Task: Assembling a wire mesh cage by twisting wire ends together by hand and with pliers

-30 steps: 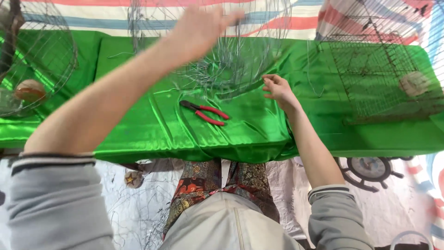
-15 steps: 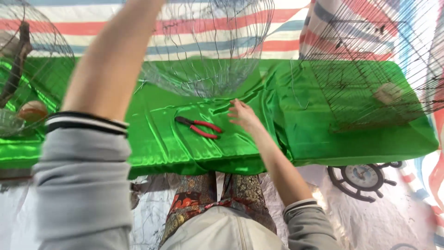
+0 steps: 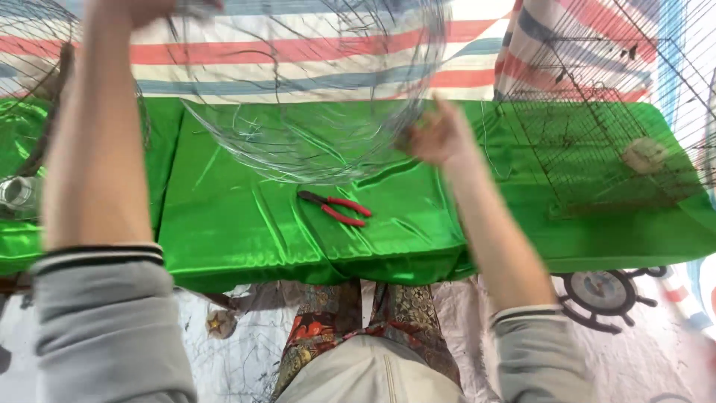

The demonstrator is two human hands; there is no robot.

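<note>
Far left: a round wire cage (image 3: pixel 33 52) stands at the table's end, partly cut by the frame edge. Below it a small clear jar-like thing (image 3: pixel 16 192) sits on the green satin cloth (image 3: pixel 224 231); too blurred to say more.

Your left arm runs straight up the left side, grey sleeve with dark-striped cuff (image 3: pixel 97 257) at the elbow end. Your left hand (image 3: pixel 149 7) is at the very top edge, mostly cropped. It sits at the upper rim of the wire dome frame (image 3: pixel 313 97), but I cannot tell if the fingers are clenched on the wire or just against it.

Centre: the wire dome frame is lifted off the cloth, tilted, with its lower curve hanging just above the table, between your two hands. It's motion-blurred, so individual wires are hard to separate. Behind it, a red, white and blue striped sheet (image 3: pixel 298 52).

Below the frame, red-handled pliers (image 3: pixel 333 208) lie flat on the cloth, jaws pointing left, touched by neither hand.

Your right hand (image 3: pixel 440 138) is at the frame's right lower rim, fingers curled in around the wire; looks like a grasp, though blur hides the exact contact.

Right: a rectangular wire cage (image 3: pixel 597 112) stands on the cloth, well apart from your hand. A pale round object (image 3: pixel 645 155) lies inside it, on its floor.
</note>
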